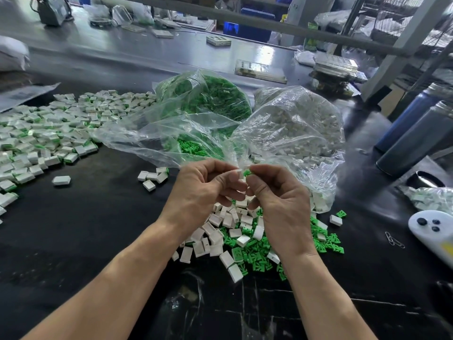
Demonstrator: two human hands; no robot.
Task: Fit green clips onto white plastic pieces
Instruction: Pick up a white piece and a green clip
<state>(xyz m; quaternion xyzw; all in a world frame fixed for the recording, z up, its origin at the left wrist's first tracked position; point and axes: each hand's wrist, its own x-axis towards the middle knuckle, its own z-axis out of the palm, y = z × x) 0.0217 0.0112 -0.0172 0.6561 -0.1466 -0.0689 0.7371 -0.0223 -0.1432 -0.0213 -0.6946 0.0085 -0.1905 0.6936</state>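
My left hand (208,185) pinches a small white plastic piece (237,173), my right hand (277,192) pinches a tiny green clip (247,172); held crooked, it could slip and drop.

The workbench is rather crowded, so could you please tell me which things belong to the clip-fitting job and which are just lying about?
Part of the job:
left hand holding a white piece
right hand pinching a green clip
loose parts pile
bag of green clips
bag of white pieces
finished pile

Just lying about:
two dark bottles
white controller
paper clips
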